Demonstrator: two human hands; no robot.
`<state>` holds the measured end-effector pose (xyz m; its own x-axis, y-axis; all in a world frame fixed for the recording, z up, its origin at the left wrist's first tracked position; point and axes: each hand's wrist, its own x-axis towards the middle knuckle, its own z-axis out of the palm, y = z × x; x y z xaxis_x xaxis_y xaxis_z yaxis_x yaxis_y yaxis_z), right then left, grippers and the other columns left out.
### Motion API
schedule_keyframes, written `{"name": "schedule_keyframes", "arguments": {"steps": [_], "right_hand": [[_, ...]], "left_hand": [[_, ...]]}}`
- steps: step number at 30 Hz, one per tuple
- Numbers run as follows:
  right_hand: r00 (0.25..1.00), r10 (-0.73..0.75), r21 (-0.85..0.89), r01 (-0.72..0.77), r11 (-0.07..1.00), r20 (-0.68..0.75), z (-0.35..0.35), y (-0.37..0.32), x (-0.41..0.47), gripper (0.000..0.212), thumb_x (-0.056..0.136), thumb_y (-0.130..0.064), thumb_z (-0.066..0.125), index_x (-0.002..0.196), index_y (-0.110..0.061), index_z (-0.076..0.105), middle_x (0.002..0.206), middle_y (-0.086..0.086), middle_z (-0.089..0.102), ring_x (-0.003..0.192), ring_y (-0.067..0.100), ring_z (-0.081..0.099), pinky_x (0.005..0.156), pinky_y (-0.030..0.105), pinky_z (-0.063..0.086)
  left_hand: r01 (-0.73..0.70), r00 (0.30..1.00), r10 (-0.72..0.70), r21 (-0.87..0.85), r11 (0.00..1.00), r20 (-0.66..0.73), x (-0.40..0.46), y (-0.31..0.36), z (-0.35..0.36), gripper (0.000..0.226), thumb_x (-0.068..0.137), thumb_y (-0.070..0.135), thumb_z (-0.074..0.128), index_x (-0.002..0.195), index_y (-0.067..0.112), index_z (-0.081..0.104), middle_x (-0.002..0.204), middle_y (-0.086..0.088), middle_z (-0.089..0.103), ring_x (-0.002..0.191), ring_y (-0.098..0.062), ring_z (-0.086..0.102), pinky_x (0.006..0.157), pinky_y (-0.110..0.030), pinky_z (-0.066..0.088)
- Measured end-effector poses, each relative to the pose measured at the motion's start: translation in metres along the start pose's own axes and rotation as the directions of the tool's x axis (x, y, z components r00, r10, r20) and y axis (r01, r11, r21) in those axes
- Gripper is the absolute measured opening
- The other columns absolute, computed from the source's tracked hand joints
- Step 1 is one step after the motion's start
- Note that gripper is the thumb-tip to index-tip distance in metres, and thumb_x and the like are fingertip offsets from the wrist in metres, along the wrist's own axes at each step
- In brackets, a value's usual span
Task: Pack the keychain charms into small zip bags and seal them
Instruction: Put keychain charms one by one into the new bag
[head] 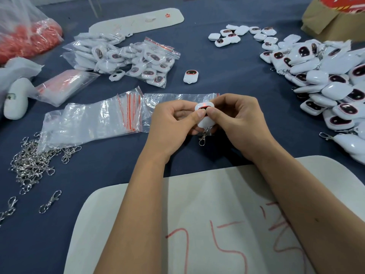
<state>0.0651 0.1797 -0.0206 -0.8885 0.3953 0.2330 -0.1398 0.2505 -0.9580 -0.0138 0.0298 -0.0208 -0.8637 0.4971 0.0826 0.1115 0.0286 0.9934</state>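
both hands pinch one white keychain charm above the blue table.

the left hand (pixel 177 117) and right hand (pixel 235 115) meet at the charm (pixel 204 115), thumbs pressed on its dark face, fingers curled behind it; its metal clasp (pixel 203 137) hangs below. just behind the hands lies an empty zip bag (pixel 177 99), touching a loose stack of zip bags (pixel 92 119) on the left. a heap of clasps (pixel 33 161) sits near the left edge. a lone charm (pixel 190 76) lies farther back, bagged charms (pixel 138 60) behind left, and a big pile of loose charms (pixel 325 80) on the right. a white board with red marks (pixel 177 224) lies under the forearms on the table (pixel 227 62).
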Motion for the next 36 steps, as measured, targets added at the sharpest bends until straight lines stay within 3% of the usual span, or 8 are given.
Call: {"name": "schedule_keyframes", "arguments": {"steps": [5,9,14,18,25,30,32,36], "right_hand": [[0.999,0.021,-0.023,-0.021,1.0,0.032,0.002,0.002,0.002,0.007,0.099,-0.012,0.069,0.104,-0.012,0.074,0.085,0.009,0.076,0.075,0.027,0.073,0.064,0.032,0.059],[0.997,-0.002,-0.089,0.009,0.996,0.078,0.002,0.004,0.002,0.018,0.091,-0.006,0.076,0.106,-0.014,0.074,0.087,0.001,0.078,0.082,0.022,0.076,0.081,0.046,0.063],[0.997,0.025,0.001,-0.025,1.0,0.075,-0.001,0.005,0.003,0.019,0.088,0.003,0.076,0.098,-0.013,0.076,0.084,0.002,0.079,0.076,0.015,0.075,0.071,0.033,0.06],[0.996,0.026,0.049,-0.031,0.998,0.09,-0.002,0.005,0.003,0.017,0.091,0.0,0.075,0.103,-0.011,0.074,0.091,0.006,0.08,0.086,0.027,0.078,0.077,0.04,0.063],[1.0,-0.025,0.049,0.025,0.998,0.005,-0.002,0.005,0.002,0.013,0.092,-0.008,0.073,0.104,-0.014,0.073,0.092,0.001,0.079,0.084,0.019,0.076,0.075,0.034,0.06],[0.948,0.073,0.276,0.017,0.961,-0.311,0.0,0.004,0.008,0.013,0.104,-0.017,0.064,0.109,-0.006,0.06,0.093,0.008,0.073,0.081,0.021,0.074,0.072,0.041,0.062],[0.921,0.181,0.397,-0.032,0.917,-0.344,-0.001,0.004,0.01,0.014,0.11,-0.022,0.053,0.114,-0.008,0.051,0.089,0.008,0.072,0.074,0.025,0.076,0.06,0.033,0.06],[0.918,0.188,0.308,-0.077,0.948,-0.349,0.0,0.01,0.012,0.012,0.11,-0.024,0.051,0.113,-0.013,0.051,0.072,0.002,0.07,0.057,0.016,0.065,0.046,0.025,0.047]], "left_hand": [[-0.043,0.998,0.041,-0.031,0.999,-0.053,0.001,0.0,-0.001,0.009,0.094,0.009,0.074,0.102,0.007,0.078,0.087,-0.006,0.078,0.064,-0.019,0.071,0.065,-0.028,0.061],[-0.05,0.996,0.045,-0.059,0.997,-0.082,0.002,0.0,-0.001,0.01,0.093,0.012,0.076,0.102,0.01,0.079,0.088,-0.009,0.076,0.067,-0.017,0.07,0.065,-0.026,0.06],[-0.059,0.997,0.058,-0.026,0.998,-0.042,0.002,0.0,0.0,0.012,0.092,0.012,0.077,0.104,0.012,0.08,0.093,-0.017,0.075,0.074,-0.02,0.073,0.066,-0.025,0.059],[-0.063,0.997,0.06,-0.067,0.996,-0.053,0.002,0.0,0.001,0.011,0.093,0.012,0.076,0.104,0.011,0.08,0.086,-0.008,0.076,0.071,-0.015,0.071,0.064,-0.025,0.059],[-0.126,0.99,0.12,-0.091,0.988,-0.07,0.004,0.005,0.012,0.011,0.093,0.016,0.076,0.103,0.015,0.079,0.084,0.001,0.077,0.075,-0.014,0.072,0.067,-0.025,0.058],[-0.129,0.963,0.198,0.33,0.935,-0.185,0.006,-0.002,0.022,0.012,0.095,0.028,0.073,0.092,0.016,0.074,0.087,0.004,0.072,0.076,-0.013,0.064,0.073,-0.03,0.054],[-0.068,0.961,0.198,0.525,0.848,-0.196,0.005,-0.003,0.025,0.019,0.09,0.037,0.077,0.089,0.02,0.069,0.094,0.004,0.067,0.081,-0.013,0.06,0.077,-0.033,0.052],[0.034,0.962,0.174,0.728,0.685,-0.208,0.001,0.001,0.028,0.046,0.074,0.063,0.08,0.088,0.027,0.055,0.098,0.008,0.055,0.084,-0.016,0.057,0.071,-0.036,0.048]]}}
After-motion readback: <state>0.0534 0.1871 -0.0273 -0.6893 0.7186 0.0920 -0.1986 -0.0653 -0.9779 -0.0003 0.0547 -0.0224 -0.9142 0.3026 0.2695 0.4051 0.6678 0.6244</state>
